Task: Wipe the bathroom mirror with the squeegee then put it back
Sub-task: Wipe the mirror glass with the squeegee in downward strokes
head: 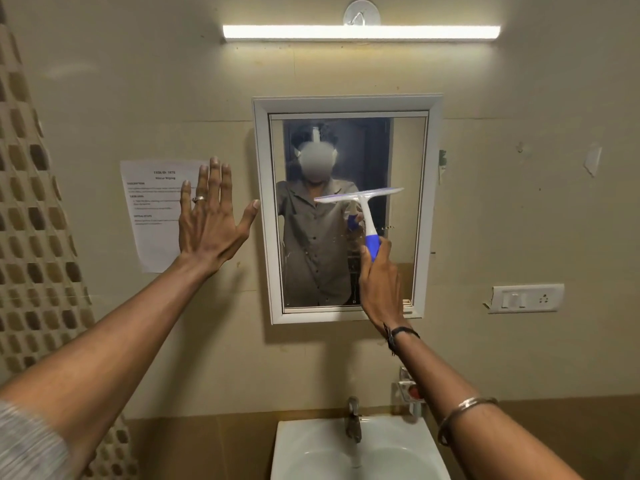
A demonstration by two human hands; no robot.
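A white-framed mirror (433, 209) hangs on the beige wall above the sink. My right hand (379, 282) grips the blue handle of a white squeegee (360, 197). Its blade lies almost level across the middle of the glass, slightly tilted up to the right. My left hand (213, 216) is pressed flat on the wall just left of the mirror frame, fingers spread, a ring on one finger. It partly covers a printed paper sheet (152, 216) taped to the wall.
A white sink (301, 445) with a metal tap (353, 420) sits below the mirror. A switch and socket plate (526, 298) is on the wall at the right. A tube light (360, 32) glows above. Brown mosaic tiles (31, 216) run along the left.
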